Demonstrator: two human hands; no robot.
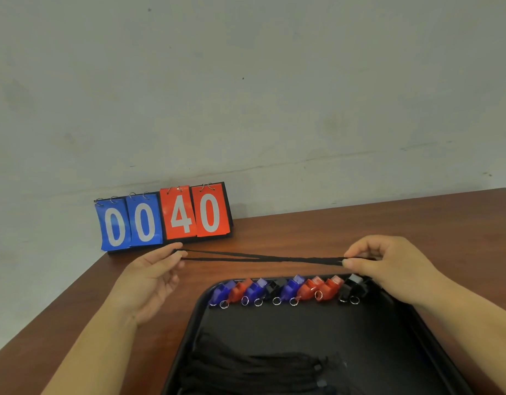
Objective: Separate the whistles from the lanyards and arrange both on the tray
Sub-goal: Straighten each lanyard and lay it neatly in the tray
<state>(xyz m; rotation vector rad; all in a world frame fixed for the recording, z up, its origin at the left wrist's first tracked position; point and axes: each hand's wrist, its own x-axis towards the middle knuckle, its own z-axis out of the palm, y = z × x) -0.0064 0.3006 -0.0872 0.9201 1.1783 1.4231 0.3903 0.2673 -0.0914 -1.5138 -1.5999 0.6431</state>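
Observation:
A black lanyard [263,258] is stretched taut above the table between my two hands. My left hand [152,276] pinches its left end with fingertips and thumb. Its right end is pinched by my right hand [388,266] just past the tray's far edge. Below it lies a black tray [303,326] with a row of several blue, red and black whistles [288,289] along its far side, each with a small metal ring. A bundle of black lanyards [260,372] lies at the tray's near side.
A flip scoreboard [163,218] showing 00 in blue and 40 in red stands against the wall at the back left of the brown wooden table [75,323]. The table's left edge runs diagonally at the lower left.

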